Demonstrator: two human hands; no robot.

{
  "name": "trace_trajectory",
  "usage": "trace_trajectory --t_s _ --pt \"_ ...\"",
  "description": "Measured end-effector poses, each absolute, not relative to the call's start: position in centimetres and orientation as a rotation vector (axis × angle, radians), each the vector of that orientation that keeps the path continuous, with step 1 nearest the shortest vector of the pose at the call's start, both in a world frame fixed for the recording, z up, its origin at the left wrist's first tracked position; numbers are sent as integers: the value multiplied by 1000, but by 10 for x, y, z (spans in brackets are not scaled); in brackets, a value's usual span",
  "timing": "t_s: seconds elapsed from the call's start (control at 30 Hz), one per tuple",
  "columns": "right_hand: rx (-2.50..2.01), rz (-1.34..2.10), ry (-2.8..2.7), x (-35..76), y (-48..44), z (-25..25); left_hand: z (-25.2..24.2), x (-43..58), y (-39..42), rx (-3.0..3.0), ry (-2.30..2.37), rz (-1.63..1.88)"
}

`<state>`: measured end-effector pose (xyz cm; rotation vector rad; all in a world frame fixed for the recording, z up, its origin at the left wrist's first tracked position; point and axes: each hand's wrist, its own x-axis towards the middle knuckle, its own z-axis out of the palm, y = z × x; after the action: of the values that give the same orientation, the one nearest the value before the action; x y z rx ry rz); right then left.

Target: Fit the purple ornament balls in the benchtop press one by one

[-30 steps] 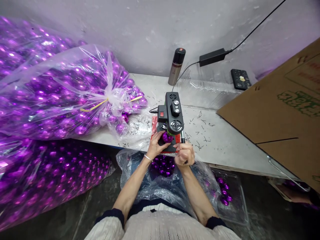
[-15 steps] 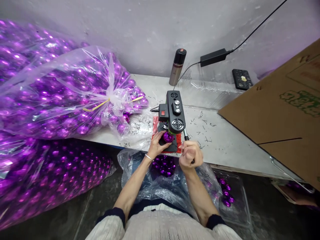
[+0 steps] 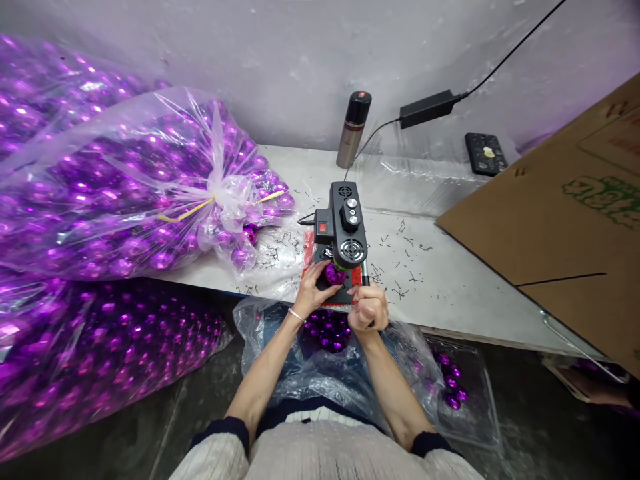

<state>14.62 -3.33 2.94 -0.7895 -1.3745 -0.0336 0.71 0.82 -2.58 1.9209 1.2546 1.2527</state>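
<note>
A shiny purple ball (image 3: pixel 335 273) sits under the head of a small black bench machine (image 3: pixel 349 223). My left hand (image 3: pixel 314 291) grips this ball from its left and near side, thumb and fingers around it. On the machine's right side is a lever (image 3: pixel 365 272) with a black handle, and my right hand (image 3: pixel 369 308) is wrapped around it in a fist. The machine's dark base stands on a red mat (image 3: pixel 356 276). Several more purple balls (image 3: pixel 327 331) lie in clear plastic on my lap, just below the table edge.
Large clear bags of purple balls (image 3: pixel 125 193) fill the left side. A dark-capped bottle (image 3: pixel 354 130), a power adapter (image 3: pixel 426 109) and a phone-like black object (image 3: pixel 485 153) are at the back. A cardboard box (image 3: pixel 560 233) stands right. Black scraps litter the table (image 3: pixel 450 287).
My right hand has moved a little left and the lever now stands more upright and closer to the machine. My left hand keeps its grip on the ball.
</note>
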Motion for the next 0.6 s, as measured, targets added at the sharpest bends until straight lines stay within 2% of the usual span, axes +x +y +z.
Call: trace_trajectory --t_s 0.6 --pt "-783 13 -1367 148 -33 16 -27 9 9 1877 1227 1295"
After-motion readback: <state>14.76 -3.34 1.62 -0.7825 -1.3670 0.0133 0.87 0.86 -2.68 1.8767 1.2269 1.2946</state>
